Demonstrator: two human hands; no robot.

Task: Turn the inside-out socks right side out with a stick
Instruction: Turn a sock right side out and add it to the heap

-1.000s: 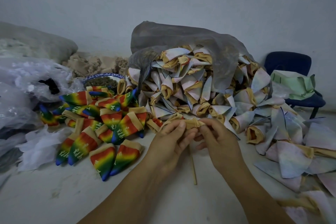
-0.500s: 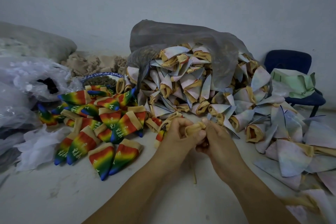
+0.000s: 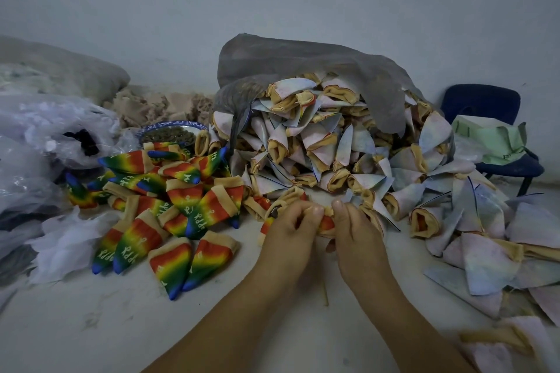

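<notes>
Now, just in front of the grey bag [image 3: 303, 70], I read left hand [image 3: 289, 232] and right hand [image 3: 356, 236] pinching the sock [image 3: 328, 224] over the stick [image 3: 325, 292], fingers curled; red fabric shows where only tan cuff showed before, so I judge turning is under way.

A single wide-angle camera rides on the person's head, facing forward and down along both forearms. The left hand [image 3: 291, 232] and right hand [image 3: 359, 235] sit close, low in the centre — the floor [image 3: 91, 330] runs beyond to the wall [image 3: 272, 3].
</notes>
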